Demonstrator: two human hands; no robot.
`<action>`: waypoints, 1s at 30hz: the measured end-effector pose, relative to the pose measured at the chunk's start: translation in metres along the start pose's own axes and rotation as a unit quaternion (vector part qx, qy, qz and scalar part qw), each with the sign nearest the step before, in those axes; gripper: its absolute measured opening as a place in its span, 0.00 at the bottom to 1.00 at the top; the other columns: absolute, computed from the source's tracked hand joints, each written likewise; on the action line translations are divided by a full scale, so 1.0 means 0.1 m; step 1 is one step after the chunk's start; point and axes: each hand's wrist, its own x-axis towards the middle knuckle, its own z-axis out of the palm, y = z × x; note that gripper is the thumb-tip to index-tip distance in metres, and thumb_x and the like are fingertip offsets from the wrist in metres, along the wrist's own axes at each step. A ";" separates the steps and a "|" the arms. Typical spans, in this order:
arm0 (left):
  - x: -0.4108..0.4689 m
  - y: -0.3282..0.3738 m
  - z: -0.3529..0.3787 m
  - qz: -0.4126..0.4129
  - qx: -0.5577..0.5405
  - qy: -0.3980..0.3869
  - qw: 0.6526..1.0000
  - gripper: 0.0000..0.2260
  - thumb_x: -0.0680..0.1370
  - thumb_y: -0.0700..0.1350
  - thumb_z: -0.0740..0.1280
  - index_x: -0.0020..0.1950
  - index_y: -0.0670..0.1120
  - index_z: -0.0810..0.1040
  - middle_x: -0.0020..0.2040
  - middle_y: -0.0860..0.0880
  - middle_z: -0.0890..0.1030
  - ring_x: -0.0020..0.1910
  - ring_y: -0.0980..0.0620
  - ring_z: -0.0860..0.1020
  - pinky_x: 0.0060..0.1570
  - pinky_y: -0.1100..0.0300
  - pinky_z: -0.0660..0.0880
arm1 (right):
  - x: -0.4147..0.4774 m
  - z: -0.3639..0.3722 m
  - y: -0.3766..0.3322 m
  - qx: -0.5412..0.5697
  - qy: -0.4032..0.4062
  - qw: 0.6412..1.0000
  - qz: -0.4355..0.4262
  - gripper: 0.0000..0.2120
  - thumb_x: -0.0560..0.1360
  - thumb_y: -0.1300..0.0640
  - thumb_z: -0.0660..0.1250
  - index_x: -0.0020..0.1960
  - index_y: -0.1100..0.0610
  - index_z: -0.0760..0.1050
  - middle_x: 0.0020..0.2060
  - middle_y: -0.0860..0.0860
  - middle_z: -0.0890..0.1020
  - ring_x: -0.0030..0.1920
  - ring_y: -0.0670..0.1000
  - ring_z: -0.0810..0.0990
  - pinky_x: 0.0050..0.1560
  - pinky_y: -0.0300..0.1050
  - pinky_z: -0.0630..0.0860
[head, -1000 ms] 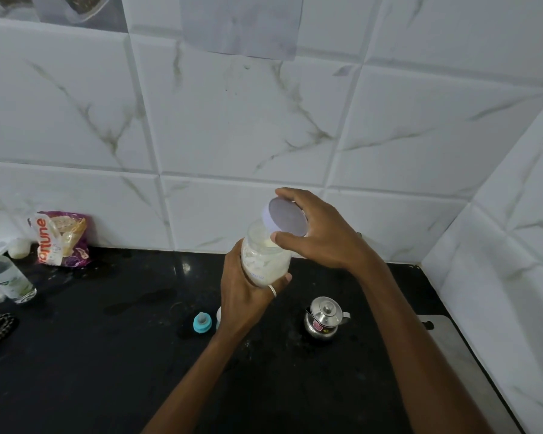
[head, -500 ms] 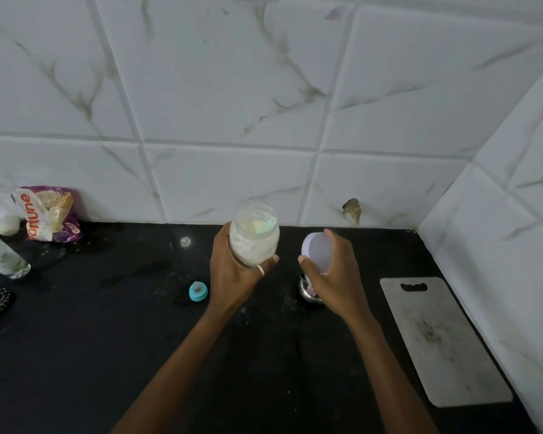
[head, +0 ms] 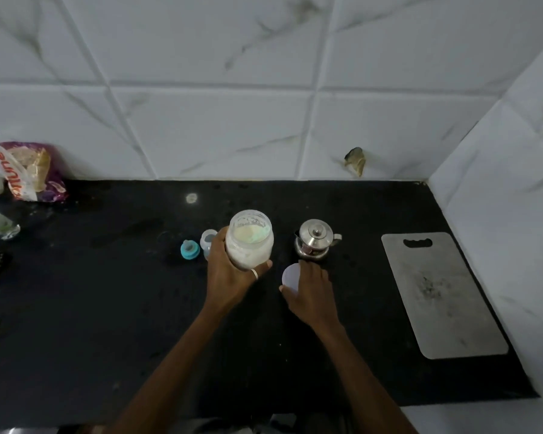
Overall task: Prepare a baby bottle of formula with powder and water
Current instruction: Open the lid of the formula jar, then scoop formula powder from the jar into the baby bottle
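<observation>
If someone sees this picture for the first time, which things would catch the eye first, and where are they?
Probably the open jar of white powder, held up by the left hand over the middle of the black counter. Just to its right, the right hand holds the jar's pale lid low near the counter, in front of a small shiny steel pot. A grey cutting board lies flat at the far right, near the tiled side wall.
</observation>
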 end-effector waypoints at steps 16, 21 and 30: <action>-0.12 -0.33 0.07 -0.001 0.029 -0.004 1.000 0.42 0.64 0.42 0.86 0.72 0.50 0.68 0.68 0.52 0.76 0.67 0.55 0.78 0.65 0.61 0.75 | 0.12 -0.51 -0.39 0.197 0.166 0.960 -0.112 0.09 0.79 0.54 0.71 0.57 0.56 0.79 0.54 0.49 0.79 0.54 0.47 0.80 0.56 0.49 0.80; -0.05 -0.32 0.04 0.033 0.054 -0.028 0.998 0.41 0.65 0.44 0.86 0.72 0.47 0.69 0.68 0.51 0.76 0.66 0.54 0.78 0.64 0.57 0.77 | 0.13 -1.14 -0.82 0.112 0.142 0.954 -0.241 0.06 0.77 0.56 0.74 0.53 0.54 0.84 0.55 0.49 0.76 0.54 0.46 0.77 0.55 0.36 0.73; 0.07 -0.41 0.00 0.025 0.090 -0.055 0.994 0.43 0.68 0.49 0.84 0.76 0.40 0.67 0.71 0.44 0.76 0.70 0.46 0.77 0.67 0.45 0.77 | 0.10 -1.15 -1.20 -0.181 -0.022 0.966 -0.182 0.15 0.80 0.50 0.68 0.64 0.55 0.79 0.62 0.52 0.74 0.58 0.52 0.77 0.52 0.50 0.79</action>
